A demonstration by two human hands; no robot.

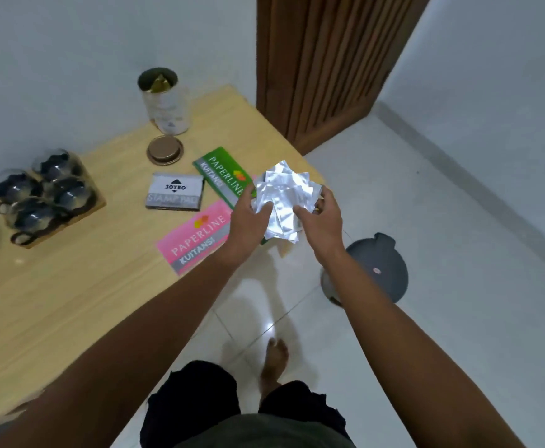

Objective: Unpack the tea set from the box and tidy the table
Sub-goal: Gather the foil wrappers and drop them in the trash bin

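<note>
Both hands hold a bunch of silver foil sachets [284, 192] over the right edge of the wooden table [70, 302]. My left hand [248, 218] grips the bunch from the left; my right hand [322, 221] grips it from the right. Several glass tea cups [43, 195] stand on a wooden tray [98, 202] at the table's left. An open tall canister [166, 101] stands at the back, with its round lid [165, 151] lying flat in front of it.
A stamp pad box [175, 191], a green receipt book [221, 174] and a pink receipt book [196, 237] lie mid-table. A grey lidded bin [377, 270] stands on the white tile floor at the right. A wooden door [329, 59] is behind.
</note>
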